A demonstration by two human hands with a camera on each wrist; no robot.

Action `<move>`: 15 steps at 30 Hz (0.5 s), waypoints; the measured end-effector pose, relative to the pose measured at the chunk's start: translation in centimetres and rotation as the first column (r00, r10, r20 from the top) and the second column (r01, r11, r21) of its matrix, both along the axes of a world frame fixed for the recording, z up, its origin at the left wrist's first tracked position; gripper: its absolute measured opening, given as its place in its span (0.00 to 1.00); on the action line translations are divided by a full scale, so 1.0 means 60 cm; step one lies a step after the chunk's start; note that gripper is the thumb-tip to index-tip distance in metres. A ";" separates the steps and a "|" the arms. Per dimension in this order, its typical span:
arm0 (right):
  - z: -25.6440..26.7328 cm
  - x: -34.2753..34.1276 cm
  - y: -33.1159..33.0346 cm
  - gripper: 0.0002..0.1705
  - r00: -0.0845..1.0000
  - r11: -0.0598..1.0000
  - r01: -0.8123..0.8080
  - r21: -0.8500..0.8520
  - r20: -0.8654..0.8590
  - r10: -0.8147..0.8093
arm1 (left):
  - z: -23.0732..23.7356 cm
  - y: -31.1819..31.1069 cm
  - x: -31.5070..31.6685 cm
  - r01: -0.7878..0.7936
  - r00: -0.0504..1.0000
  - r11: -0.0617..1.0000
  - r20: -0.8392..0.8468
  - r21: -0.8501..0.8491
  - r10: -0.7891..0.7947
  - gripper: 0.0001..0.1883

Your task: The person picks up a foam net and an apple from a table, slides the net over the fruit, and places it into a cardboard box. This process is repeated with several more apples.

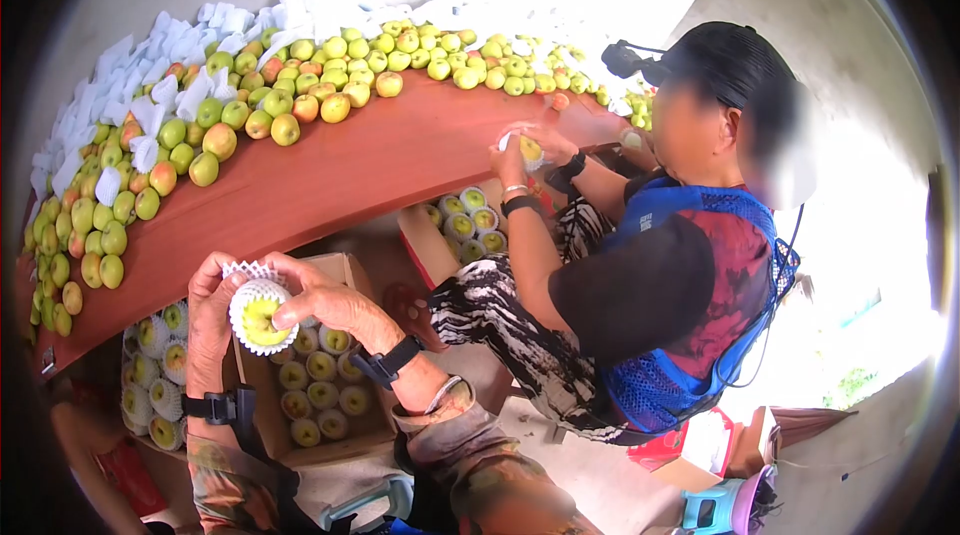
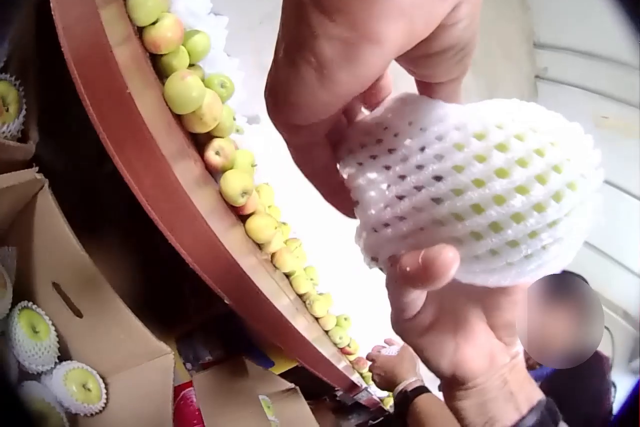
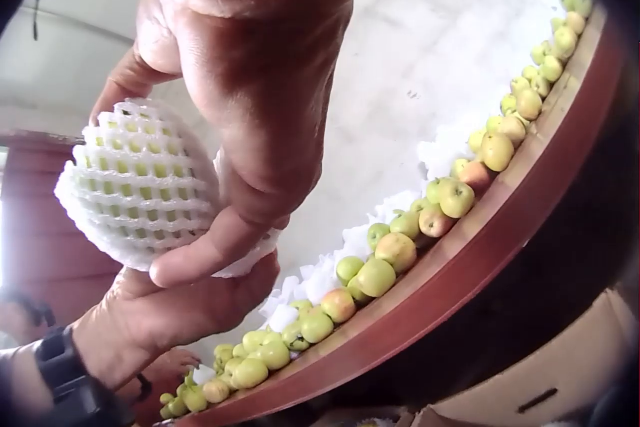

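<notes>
A green apple [image 1: 262, 319] sits in a white foam net [image 2: 480, 187], its stem end showing in the head view. My right hand [image 1: 325, 297] grips the wrapped apple from the right, thumb across its front; in the right wrist view its fingers curl over the net. My left hand [image 1: 212, 297] holds the other side, its bent fingers at the loose end of the net in the left wrist view. Both hands are over a cardboard box [image 1: 345, 425] of net-wrapped apples, in front of the red tabletop [image 1: 370, 165].
Loose apples [image 1: 335, 108] line the table, with a heap of white foam nets [image 1: 85, 130] behind. Wrapped apples [image 1: 150, 375] fill a box at the left. At right a seated person [image 1: 640, 265] handles a wrapped apple beside another box [image 1: 415, 235]. A stool [image 1: 375, 500] stands below.
</notes>
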State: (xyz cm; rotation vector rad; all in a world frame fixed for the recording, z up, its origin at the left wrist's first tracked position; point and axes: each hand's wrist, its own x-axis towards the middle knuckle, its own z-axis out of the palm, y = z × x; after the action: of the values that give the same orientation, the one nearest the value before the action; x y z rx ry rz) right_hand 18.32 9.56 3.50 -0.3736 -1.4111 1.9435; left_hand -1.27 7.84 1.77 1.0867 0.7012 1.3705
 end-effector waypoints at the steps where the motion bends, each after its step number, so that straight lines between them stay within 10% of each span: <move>1: -0.002 0.001 0.000 0.36 1.000 1.000 0.008 -0.004 -0.012 -0.008 | 0.004 -0.001 0.001 -0.003 1.000 1.000 -0.025 -0.006 0.003 0.03; 12: 0.008 0.016 0.006 0.38 0.988 0.992 0.090 0.085 0.121 -0.100 | 0.059 -0.051 0.003 -0.098 0.894 0.991 -0.430 0.089 0.127 0.15; 15: 0.021 0.026 0.005 0.37 0.949 0.972 0.168 0.167 0.238 -0.205 | 0.034 -0.026 -0.001 -0.142 0.766 0.929 -0.556 0.341 0.321 0.13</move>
State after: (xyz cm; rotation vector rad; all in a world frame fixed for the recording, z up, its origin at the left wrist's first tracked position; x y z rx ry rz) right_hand 19.88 9.84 4.75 -0.6824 -1.6048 1.6729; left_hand -1.33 6.27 3.81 1.7571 1.1673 1.3562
